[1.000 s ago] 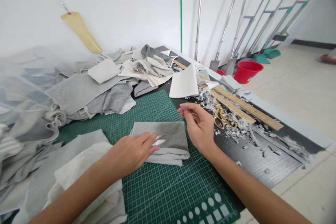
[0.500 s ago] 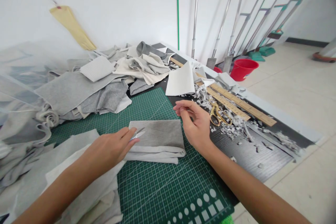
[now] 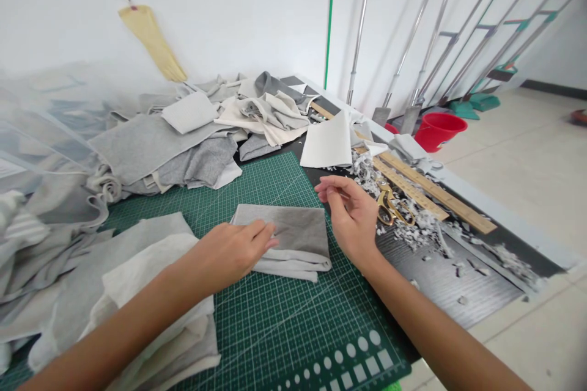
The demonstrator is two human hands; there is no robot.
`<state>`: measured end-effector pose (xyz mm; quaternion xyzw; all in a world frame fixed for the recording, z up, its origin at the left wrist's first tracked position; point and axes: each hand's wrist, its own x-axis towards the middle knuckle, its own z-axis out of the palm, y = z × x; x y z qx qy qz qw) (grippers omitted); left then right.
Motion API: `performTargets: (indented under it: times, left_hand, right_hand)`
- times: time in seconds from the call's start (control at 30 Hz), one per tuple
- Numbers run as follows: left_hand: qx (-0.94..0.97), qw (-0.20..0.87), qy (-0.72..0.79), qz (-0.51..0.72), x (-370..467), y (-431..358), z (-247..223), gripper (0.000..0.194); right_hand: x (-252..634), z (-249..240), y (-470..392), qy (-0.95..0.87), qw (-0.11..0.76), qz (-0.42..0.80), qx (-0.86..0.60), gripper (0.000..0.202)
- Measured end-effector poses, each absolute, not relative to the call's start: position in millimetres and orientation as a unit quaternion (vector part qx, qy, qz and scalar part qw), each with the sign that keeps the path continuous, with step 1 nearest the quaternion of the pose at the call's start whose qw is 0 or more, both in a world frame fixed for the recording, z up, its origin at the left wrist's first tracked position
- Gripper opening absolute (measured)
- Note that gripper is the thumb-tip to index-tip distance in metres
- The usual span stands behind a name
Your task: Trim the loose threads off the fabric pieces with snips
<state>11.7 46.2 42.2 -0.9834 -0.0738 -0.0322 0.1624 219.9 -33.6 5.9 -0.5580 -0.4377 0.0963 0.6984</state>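
A folded grey cloth [image 3: 298, 229] lies on the green cutting mat [image 3: 293, 324]. Over its left part is my left hand [image 3: 233, 252], fingers closed together; the small snips it held are now almost wholly hidden, with only a tiny bit showing at the fingertips. Just right of the cloth, my right hand [image 3: 351, 217] hovers with bent fingers, thumb near the fingertips; nothing can be made out in it. Gold-handled scissors [image 3: 393, 204] lie beyond my right hand among grey scraps.
Heaped grey fabrics [image 3: 151, 140] fill the back left, with more cloth [image 3: 137, 275] at the front left. Wooden rulers [image 3: 431, 192] and lint lie along the right edge. A red bucket [image 3: 440, 129] stands on the floor.
My left hand has moved right over the cloth, and the snips' blades no longer show. The whole view has shifted slightly; my right hand keeps its pose beside the cloth.
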Motion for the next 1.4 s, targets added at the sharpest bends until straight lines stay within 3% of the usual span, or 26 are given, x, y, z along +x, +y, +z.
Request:
performTargets:
  times: [0.3, 0.6, 0.97, 1.4]
  left_hand:
    - [-0.977, 0.166, -0.132, -0.025, 13, 60, 42, 0.032]
    - [-0.978, 0.176, -0.108, -0.01, -10, 54, 43, 0.03]
    - [-0.986, 0.157, -0.042, -0.017, 30, 35, 48, 0.027]
    - [-0.976, 0.18, -0.12, -0.029, 29, 63, 45, 0.032]
  right_hand:
    - [220, 7, -34, -0.436, 0.698, 0.096, -0.561, 0.018]
    - [220, 7, -34, -0.437, 0.699, 0.095, -0.558, 0.018]
    - [220, 8, -34, -0.436, 0.7, 0.093, -0.557, 0.017]
    - [221, 9, -35, -0.437, 0.706, 0.095, -0.548, 0.019]
